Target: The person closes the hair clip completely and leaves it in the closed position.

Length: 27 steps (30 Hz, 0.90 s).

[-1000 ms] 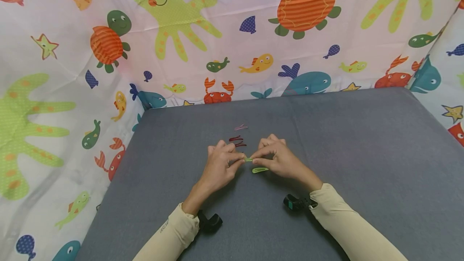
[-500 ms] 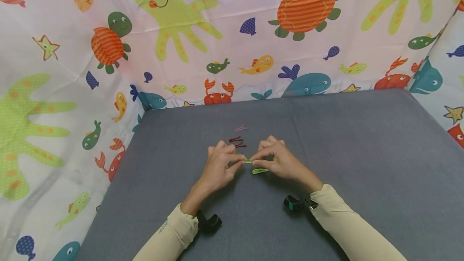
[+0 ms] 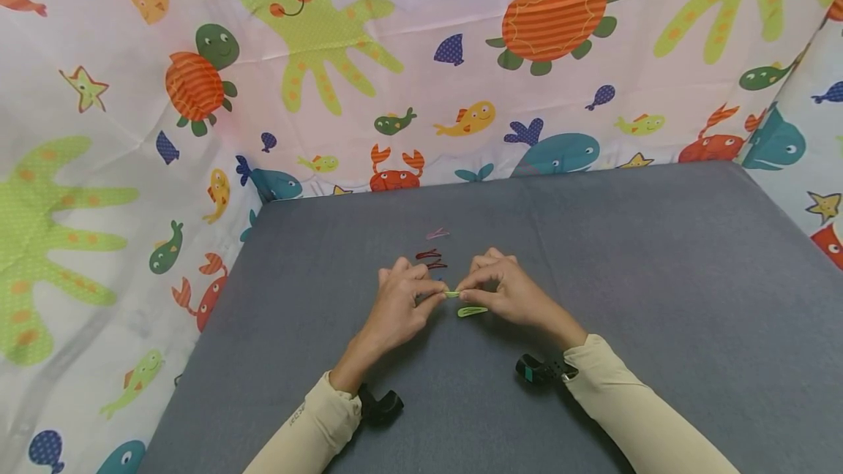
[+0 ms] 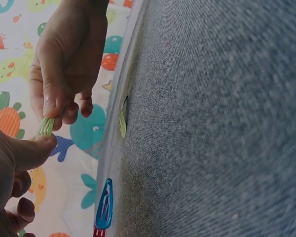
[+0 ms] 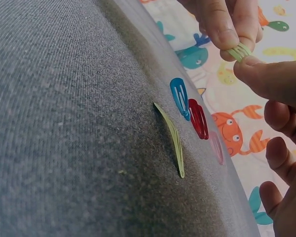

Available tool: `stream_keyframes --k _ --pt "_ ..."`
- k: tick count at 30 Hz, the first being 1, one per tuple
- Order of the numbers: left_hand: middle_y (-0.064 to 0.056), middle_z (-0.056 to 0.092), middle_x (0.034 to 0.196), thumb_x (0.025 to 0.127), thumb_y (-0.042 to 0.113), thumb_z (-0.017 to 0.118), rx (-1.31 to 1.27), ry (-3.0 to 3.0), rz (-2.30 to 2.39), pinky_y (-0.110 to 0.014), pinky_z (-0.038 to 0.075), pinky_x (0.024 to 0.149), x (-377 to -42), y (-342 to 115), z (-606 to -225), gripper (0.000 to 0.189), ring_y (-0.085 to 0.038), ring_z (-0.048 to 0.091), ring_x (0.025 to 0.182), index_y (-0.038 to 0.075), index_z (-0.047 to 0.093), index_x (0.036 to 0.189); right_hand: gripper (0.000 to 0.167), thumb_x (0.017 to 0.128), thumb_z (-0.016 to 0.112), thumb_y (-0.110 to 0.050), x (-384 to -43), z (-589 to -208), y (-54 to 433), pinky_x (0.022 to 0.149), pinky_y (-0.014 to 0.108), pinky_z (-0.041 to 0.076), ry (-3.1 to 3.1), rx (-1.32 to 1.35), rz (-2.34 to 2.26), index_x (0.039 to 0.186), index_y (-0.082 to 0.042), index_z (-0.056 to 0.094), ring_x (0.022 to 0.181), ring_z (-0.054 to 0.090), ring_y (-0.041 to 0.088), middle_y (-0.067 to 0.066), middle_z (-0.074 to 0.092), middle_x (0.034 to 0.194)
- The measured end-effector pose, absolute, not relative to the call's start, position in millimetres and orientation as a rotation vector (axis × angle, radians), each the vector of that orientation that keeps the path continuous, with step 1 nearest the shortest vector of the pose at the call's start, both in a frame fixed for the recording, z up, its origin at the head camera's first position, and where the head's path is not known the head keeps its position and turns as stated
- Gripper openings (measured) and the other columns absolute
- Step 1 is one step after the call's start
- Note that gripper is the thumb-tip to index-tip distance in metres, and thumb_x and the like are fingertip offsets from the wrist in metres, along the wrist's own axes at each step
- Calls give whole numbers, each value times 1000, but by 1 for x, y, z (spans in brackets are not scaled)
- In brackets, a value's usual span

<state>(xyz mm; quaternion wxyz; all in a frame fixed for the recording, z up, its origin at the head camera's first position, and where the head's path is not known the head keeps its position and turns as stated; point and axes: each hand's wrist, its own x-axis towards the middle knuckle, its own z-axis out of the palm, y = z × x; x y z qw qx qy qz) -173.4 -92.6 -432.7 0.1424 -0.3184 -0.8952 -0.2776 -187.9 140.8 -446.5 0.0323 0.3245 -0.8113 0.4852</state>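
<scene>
A light green snap hair clip point(image 3: 451, 294) is held between both hands above the table. My left hand point(image 3: 405, 302) pinches one end between thumb and index finger, and my right hand point(image 3: 503, 290) pinches the other. The fingertips cover both ends, so only the slotted middle of the clip point(image 5: 240, 51) shows. Just below the hands in the head view, a second green hair clip point(image 3: 472, 311) lies on the grey cloth, apart from the fingers; in the right wrist view this clip point(image 5: 172, 140) looks bowed.
Beyond the hands lie two dark red hair clips point(image 3: 429, 254) and a pink hair clip point(image 3: 437, 233). A blue hair clip point(image 5: 178, 96) rests near the red ones, mostly hidden in the head view. A patterned sea-animal curtain point(image 3: 408, 57) borders the grey table point(image 3: 658, 276).
</scene>
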Motion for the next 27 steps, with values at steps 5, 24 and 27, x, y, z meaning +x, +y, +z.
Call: stream_keyframes --k 5,24,27 --pt "7 53 74 87 20 81 -891 -2583 -795 -37 15 74 -172 -91 -432 9 -10 29 74 22 84 96 7 86 80 -9 -188 -446 141 79 40 20 -2508 977 1503 91 -14 83 77 42 26 -8 59 75" --pt "-2 64 79 82 21 87 -787 -2533 -824 -40 18 76 -173 -87 -436 22 -12 35 74 22 80 103 8 93 74 -14 -187 -444 141 75 44 38 -2559 851 1609 93 -10 80 82 46 33 -4 58 77" --pt "-2 66 81 83 23 86 -778 -2534 -805 -40 18 77 -173 -87 -436 22 -12 36 74 22 79 104 8 94 74 -14 -187 -445 140 76 43 38 -2554 836 1636 93 -9 80 82 45 32 -2 58 77"
